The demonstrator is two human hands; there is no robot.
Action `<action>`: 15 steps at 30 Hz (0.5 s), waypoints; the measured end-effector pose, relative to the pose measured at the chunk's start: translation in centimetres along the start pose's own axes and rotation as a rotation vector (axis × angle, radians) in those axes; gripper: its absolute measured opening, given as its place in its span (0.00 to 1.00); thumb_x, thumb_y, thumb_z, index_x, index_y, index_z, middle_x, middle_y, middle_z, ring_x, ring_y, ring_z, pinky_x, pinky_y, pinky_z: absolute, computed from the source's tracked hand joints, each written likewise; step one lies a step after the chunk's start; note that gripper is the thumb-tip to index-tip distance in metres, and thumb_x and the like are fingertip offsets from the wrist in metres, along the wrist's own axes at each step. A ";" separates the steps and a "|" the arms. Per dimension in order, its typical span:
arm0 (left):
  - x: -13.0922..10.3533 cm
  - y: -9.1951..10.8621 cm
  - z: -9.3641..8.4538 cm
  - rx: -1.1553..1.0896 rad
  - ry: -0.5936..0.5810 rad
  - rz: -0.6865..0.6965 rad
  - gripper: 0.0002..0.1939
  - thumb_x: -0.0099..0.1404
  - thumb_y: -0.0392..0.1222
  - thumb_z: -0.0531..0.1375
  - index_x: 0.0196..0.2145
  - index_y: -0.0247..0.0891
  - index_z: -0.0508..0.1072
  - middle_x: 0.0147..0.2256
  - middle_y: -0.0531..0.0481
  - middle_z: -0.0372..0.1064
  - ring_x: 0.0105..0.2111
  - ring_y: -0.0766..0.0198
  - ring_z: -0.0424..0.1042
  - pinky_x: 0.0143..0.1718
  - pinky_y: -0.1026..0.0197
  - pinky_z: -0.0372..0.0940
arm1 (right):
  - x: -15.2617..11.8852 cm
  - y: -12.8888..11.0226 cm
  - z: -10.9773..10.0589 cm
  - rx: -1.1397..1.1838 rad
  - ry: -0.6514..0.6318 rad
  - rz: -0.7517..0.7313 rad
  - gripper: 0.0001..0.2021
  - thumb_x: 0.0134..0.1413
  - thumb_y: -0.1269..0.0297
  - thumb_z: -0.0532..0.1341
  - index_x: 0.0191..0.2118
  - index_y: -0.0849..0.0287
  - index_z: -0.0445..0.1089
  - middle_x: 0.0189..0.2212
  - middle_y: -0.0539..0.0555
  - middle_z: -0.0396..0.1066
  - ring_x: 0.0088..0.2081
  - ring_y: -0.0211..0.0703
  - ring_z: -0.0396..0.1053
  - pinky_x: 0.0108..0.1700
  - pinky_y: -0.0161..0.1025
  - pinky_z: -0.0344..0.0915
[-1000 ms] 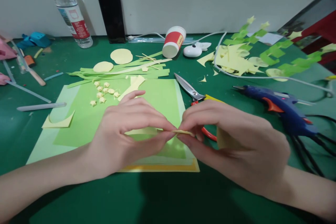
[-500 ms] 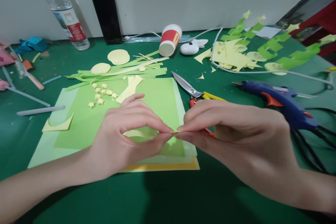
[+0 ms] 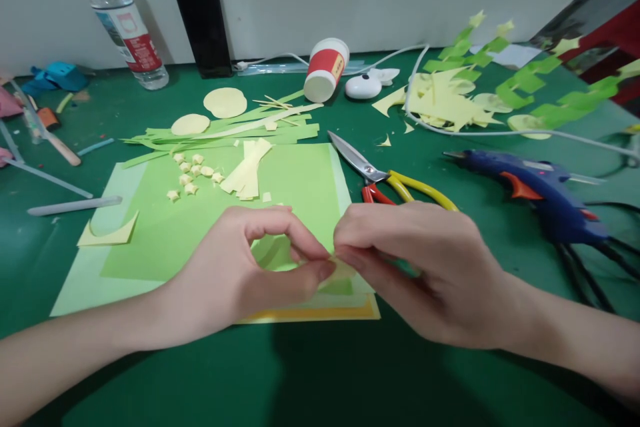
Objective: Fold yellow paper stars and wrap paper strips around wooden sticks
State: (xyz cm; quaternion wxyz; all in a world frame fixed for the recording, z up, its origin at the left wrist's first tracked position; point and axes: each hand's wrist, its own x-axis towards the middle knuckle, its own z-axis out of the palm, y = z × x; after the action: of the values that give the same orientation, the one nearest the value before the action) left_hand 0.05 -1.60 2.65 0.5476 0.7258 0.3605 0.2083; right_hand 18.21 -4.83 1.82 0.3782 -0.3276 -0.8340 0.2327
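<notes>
**A delicate pinch**

The left hand (image 3: 250, 273) and right hand (image 3: 420, 267) pinched a small pale-yellow paper piece (image 3: 341, 271) between their fingertips (any folds were hidden). Uneven pressure could have creased it, a loosened thumb dropped it. Below the grip lay a bright-green paper sheet (image 3: 305, 193); beyond, right, red-and-yellow-handled metal scissors (image 3: 370, 172); farther left, tiny pale-yellow paper stars (image 3: 185, 179).

You've got ~9 loose pale-yellow paper stars (image 3: 191, 189), one red-and-white paper cup (image 3: 327, 70), one clear plastic bottle (image 3: 129, 33), one blue glue gun (image 3: 555, 207).
</notes>
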 end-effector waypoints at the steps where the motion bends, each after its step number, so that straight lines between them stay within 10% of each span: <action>1: 0.1 0.0 0.0 -0.015 -0.017 -0.019 0.04 0.55 0.35 0.61 0.24 0.42 0.71 0.25 0.61 0.71 0.27 0.71 0.69 0.43 0.63 0.63 | -0.1 0.0 0.0 -0.035 0.015 -0.020 0.08 0.53 0.77 0.50 0.25 0.60 0.57 0.19 0.48 0.58 0.21 0.30 0.52 0.21 0.29 0.50; 15: 0.0 -0.2 -0.1 -0.080 -0.058 -0.075 0.04 0.56 0.37 0.61 0.24 0.43 0.71 0.26 0.61 0.72 0.30 0.70 0.70 0.36 0.67 0.63 | 0.5 0.8 -1.3 -0.039 -0.106 -0.013 0.14 0.60 0.67 0.48 0.22 0.59 0.50 0.17 0.46 0.49 0.20 0.31 0.47 0.21 0.31 0.45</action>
State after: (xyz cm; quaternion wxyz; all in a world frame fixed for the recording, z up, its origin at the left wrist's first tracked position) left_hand -0.13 -1.53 2.48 0.5939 0.6950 0.3627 0.1809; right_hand 19.24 -3.74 2.40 0.3284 -0.3168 -0.8594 0.2308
